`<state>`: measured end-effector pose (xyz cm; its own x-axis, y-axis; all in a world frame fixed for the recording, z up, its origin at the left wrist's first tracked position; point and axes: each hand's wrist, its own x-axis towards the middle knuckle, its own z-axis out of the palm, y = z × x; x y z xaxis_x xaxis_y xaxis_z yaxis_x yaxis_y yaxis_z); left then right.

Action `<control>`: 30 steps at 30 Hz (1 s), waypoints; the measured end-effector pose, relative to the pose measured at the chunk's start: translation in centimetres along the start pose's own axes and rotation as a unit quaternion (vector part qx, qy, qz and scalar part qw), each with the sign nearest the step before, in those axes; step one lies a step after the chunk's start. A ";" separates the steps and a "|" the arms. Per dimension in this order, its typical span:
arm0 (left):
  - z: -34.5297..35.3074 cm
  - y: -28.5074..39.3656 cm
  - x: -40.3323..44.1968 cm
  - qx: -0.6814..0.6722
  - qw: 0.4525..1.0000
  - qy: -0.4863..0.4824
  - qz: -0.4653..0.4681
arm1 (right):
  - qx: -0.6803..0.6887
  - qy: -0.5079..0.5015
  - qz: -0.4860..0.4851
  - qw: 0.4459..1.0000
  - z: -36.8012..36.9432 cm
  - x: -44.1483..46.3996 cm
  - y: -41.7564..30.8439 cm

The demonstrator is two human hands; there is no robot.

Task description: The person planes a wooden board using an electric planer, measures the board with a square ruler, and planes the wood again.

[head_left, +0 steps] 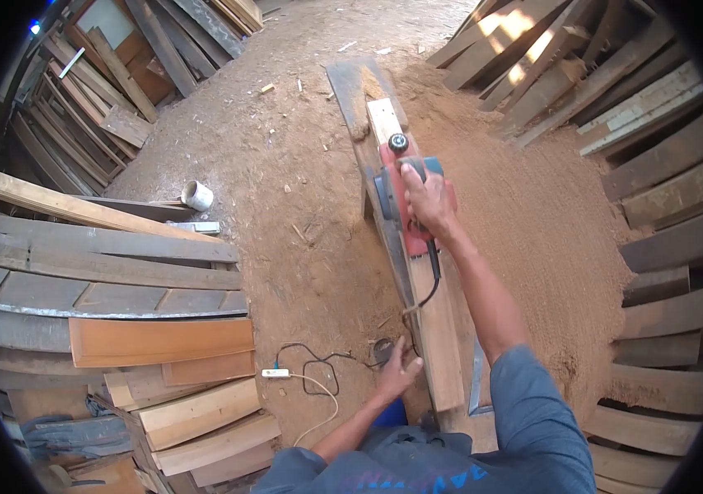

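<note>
A red and blue electric planer (405,198) rests on a long wooden beam (438,346). My right hand (428,198) is wrapped round the planer's top handle, with the arm stretched forward. From the planer's rear a black power cord (436,276) curves down toward my left hand (399,375). That hand is low beside the beam's left side, thumb and fingers apart. The cord passes close to its fingers; whether it touches them I cannot make out. Beneath the beam is a narrow, dusty bench (347,78), with wood shavings at its far end.
A white extension socket (275,373) lies on the dusty ground at left, with cords around it. Stacked boards (162,342) line the left side, near a white pot (197,195). Planks (672,239) lean along the right. Sawdust (532,239) covers the ground right of the bench. A metal square (476,379) sits beside the beam.
</note>
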<state>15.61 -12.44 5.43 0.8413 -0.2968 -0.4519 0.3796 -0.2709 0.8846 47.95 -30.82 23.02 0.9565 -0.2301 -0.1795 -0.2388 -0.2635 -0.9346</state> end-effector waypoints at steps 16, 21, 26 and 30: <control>0.2 7.0 2.3 0.176 0.974 -0.139 -0.014 | -0.012 0.026 -0.052 0.998 3.4 23.2 -4.1; 0.2 6.2 2.1 0.152 0.979 -0.133 0.015 | -0.010 0.027 0.013 1.000 2.3 16.2 -3.2; 1.1 1.6 2.4 0.193 0.967 -0.061 0.153 | 0.056 0.007 0.044 0.997 1.0 8.2 -0.7; 0.5 4.1 -2.8 0.220 0.958 -0.137 0.123 | 0.069 -0.020 0.065 0.995 -0.2 0.3 1.6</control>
<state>14.64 -13.19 10.29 0.7292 -0.6134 -0.3032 -0.0667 -0.5048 0.8607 47.87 -31.48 21.54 0.9257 -0.2162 -0.3103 -0.3376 -0.1029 -0.9357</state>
